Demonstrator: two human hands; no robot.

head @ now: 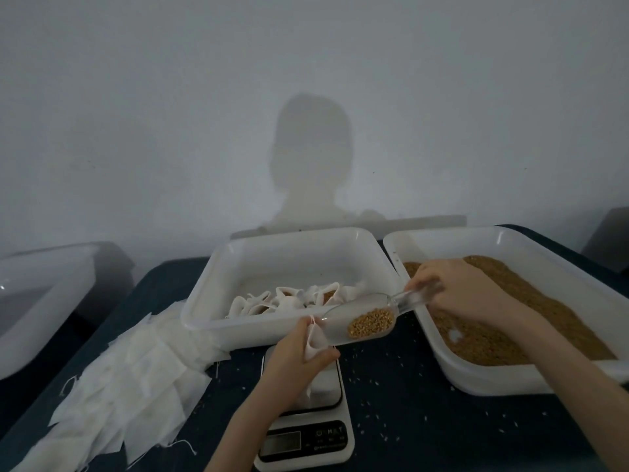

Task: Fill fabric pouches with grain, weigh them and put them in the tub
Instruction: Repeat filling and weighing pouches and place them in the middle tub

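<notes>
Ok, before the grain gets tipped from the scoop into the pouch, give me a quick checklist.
1. Scoop loaded with grain: ok.
2. Right hand grips the scoop handle: ok.
3. Left hand holds the pouch at its top: ok.
4. Scoop lip at the pouch mouth: ok.
5. Pouch standing on the scale: ok.
6. Scale display readable: cannot tell, too dim.

Packing workbench: scale (303, 417), grain tub (476, 376), bare wall (170, 97)
</notes>
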